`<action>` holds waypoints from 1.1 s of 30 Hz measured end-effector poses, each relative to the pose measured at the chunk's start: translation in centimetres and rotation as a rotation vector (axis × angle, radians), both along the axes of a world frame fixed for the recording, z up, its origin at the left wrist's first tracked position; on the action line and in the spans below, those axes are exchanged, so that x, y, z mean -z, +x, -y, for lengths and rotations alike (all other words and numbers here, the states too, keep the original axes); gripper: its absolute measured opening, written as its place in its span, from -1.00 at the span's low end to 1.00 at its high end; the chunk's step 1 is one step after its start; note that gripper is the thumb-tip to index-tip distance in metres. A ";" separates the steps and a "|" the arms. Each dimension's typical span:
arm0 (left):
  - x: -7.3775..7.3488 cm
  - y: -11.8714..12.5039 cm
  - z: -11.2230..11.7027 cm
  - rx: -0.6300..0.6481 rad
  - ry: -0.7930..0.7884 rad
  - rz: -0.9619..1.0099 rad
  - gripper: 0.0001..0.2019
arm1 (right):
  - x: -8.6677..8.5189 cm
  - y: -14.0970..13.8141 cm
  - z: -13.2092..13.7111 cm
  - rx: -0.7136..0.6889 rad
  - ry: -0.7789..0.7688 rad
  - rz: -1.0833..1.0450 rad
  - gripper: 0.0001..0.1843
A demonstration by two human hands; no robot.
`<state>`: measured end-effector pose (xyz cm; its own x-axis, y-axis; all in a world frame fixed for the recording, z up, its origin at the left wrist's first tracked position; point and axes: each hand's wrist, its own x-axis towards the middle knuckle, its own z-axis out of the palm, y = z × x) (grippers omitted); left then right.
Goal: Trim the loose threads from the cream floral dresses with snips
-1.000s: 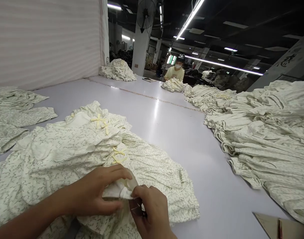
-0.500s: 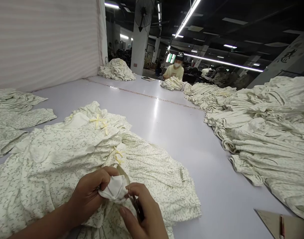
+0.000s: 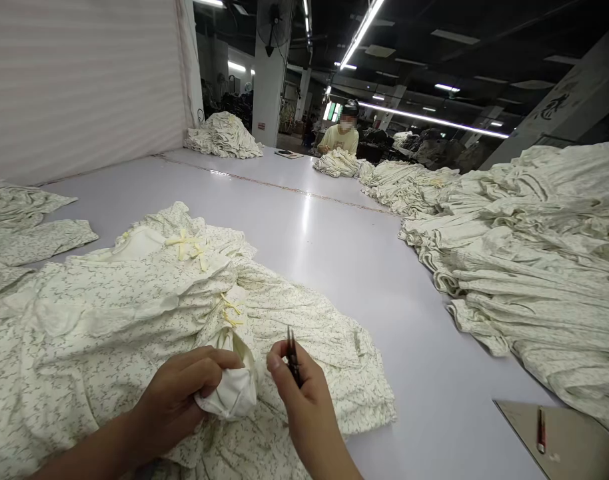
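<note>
I have the left grip (image 3: 184, 393) pinching a white-lined garment (image 3: 230, 395) near the surface (image 3: 349, 267)'s front edge, the right grip (image 3: 307, 397) clasping snips (image 3: 292, 363) apart from it; this piece seems unfinished, the right-edge pile (image 3: 534, 247) unclear.

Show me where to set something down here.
Widest: bare tabletop between the front garments and the right-hand pile. Narrower: between the front garments and the tan sheet. Crowded: under those garments and that pile.

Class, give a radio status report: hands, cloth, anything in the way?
Left hand pinching white fabric. Right hand holding dark pointed tool, apart from that fabric. Floral garments rumpled beneath. No obstruction visible between hands.
</note>
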<state>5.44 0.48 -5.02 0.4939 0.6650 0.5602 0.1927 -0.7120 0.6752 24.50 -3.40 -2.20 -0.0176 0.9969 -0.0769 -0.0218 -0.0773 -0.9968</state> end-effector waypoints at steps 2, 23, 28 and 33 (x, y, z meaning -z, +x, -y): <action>-0.1 0.0 -0.1 0.009 0.002 0.008 -0.73 | -0.2 0.6 0.5 -0.017 -0.041 -0.009 -0.70; -0.2 -0.1 -0.3 0.009 0.053 -0.061 -0.75 | 0.1 1.2 1.3 -0.213 -0.018 0.321 -0.61; -0.3 0.1 -0.4 0.006 -0.005 -0.047 -0.75 | 1.4 0.0 1.7 -0.124 0.301 0.409 -0.66; -0.9 -0.4 0.1 -0.085 0.001 -0.111 -0.83 | 2.0 0.1 1.3 -0.106 0.441 0.535 -0.83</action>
<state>5.07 0.35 -4.17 0.4951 0.7066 0.5056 0.3260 -0.6905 0.6458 24.56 -4.72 -4.19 -0.1893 0.9321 0.3087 0.4662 0.3620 -0.8072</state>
